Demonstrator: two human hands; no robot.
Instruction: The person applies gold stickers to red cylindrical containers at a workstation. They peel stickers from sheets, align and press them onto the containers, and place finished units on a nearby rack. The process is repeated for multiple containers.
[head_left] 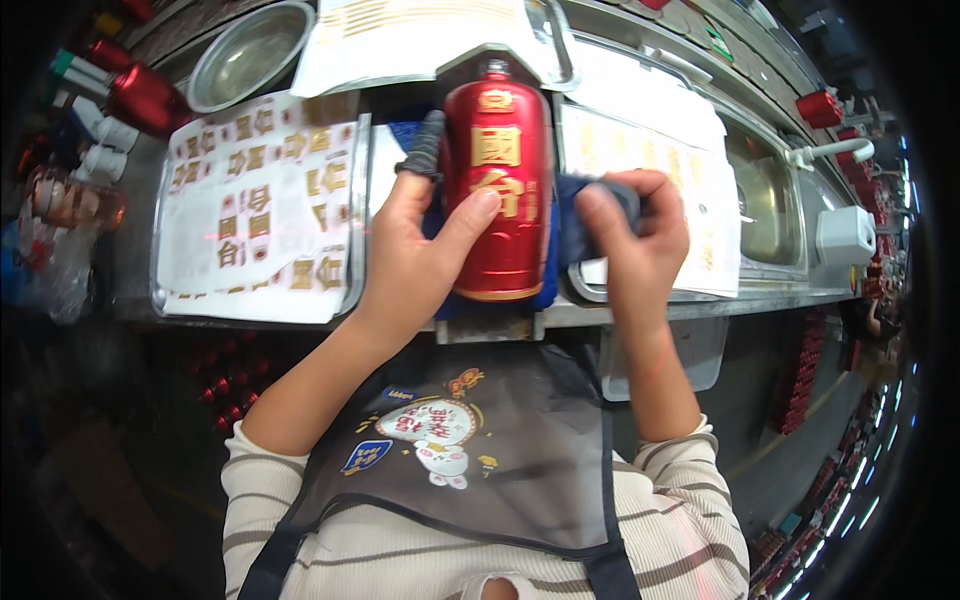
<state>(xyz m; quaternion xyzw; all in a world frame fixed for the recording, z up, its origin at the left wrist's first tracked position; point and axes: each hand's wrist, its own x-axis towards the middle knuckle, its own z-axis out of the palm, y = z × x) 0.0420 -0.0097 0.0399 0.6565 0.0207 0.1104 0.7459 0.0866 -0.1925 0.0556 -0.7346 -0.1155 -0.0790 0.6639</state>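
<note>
Head view: grey metal tabletop; rectangular metal tray, gold-printed white sheets inside; left hand gripping glossy red bottle; right hand pinching blurred dark-blue cloth.

My right hand is blurred; can't ID the dark item it holds. My left hand covers part of the red bottle, whose underside I can't see. Bottle blocks part of the blue padding. Far white sheet runs off the top edge. Red items at right: too small to tell.

The bottle looks glossy, the bowl metal.
</note>
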